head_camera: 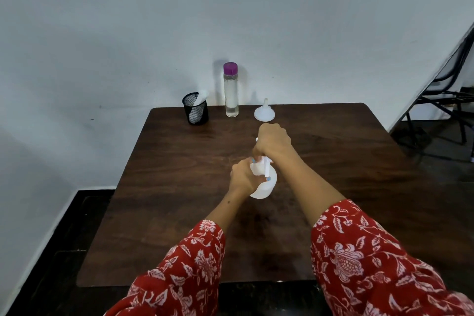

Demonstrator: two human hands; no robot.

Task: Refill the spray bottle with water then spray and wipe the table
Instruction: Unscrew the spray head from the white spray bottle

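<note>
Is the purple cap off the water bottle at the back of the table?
No, the purple cap sits on the water bottle.

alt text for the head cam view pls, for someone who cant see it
A person's left hand grips a white spray bottle standing on a dark wooden table while the right hand grips its spray head from above. Along the far edge stand a black mesh cup, a clear bottle with a purple cap and a white funnel.
</note>
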